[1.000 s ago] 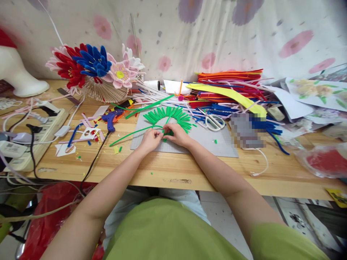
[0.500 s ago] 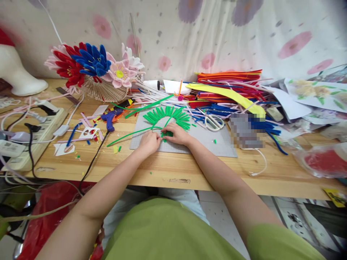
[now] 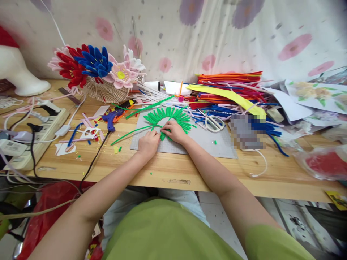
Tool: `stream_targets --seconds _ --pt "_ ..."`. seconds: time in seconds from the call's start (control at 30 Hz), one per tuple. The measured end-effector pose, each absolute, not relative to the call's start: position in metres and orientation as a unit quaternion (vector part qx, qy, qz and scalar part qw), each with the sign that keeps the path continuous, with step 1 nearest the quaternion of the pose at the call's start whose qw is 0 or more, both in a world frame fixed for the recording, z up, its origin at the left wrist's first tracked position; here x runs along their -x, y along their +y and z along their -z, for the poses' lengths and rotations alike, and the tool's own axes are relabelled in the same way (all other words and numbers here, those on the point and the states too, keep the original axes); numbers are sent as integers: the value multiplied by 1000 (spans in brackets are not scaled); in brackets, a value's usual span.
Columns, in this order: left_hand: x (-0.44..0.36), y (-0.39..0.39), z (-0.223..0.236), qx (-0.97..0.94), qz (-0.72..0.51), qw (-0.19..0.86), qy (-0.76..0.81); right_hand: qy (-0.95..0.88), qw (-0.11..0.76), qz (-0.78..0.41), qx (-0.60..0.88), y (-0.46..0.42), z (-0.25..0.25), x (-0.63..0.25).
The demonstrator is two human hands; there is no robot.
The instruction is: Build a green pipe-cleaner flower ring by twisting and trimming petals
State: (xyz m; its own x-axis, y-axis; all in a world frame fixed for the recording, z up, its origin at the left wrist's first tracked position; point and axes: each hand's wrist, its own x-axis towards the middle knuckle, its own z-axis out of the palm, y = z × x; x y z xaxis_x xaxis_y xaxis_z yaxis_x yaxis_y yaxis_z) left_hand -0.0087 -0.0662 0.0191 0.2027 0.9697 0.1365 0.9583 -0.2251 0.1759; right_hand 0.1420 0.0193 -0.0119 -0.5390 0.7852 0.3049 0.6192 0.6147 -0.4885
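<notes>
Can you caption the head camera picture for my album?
Left hand and right hand close together at bunched green strips on a grey mat.

Bright green loops [image 3: 183, 117] contrast with a grey mat [image 3: 225, 145], red, blue and pink flowers [image 3: 96, 63], a yellow strip [image 3: 230, 94], an olive-green shirt [image 3: 168, 231] and a white curtain [image 3: 168, 39] printed with pink and purple blossoms [image 3: 295, 47].

From my end I've got a wooden table [image 3: 173, 168] with a gray mat [image 3: 226, 147] on it. Blue glue gun [image 3: 110, 122] sits left of that, cream power strip [image 3: 39, 153] farther left.
</notes>
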Motion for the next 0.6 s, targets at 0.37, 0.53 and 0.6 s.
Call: stream_targets --seconds 0.37,0.53,0.6 --pt "16 -62 -10 -771 -130 22 623 -853 248 -180 423 22 11 -138" --pt "14 -59 -7 -778 -112 36 617 -854 248 -167 425 21 11 -137" --pt "13 -58 -7 -783 -101 37 612 -856 244 -159 428 21 11 -136"
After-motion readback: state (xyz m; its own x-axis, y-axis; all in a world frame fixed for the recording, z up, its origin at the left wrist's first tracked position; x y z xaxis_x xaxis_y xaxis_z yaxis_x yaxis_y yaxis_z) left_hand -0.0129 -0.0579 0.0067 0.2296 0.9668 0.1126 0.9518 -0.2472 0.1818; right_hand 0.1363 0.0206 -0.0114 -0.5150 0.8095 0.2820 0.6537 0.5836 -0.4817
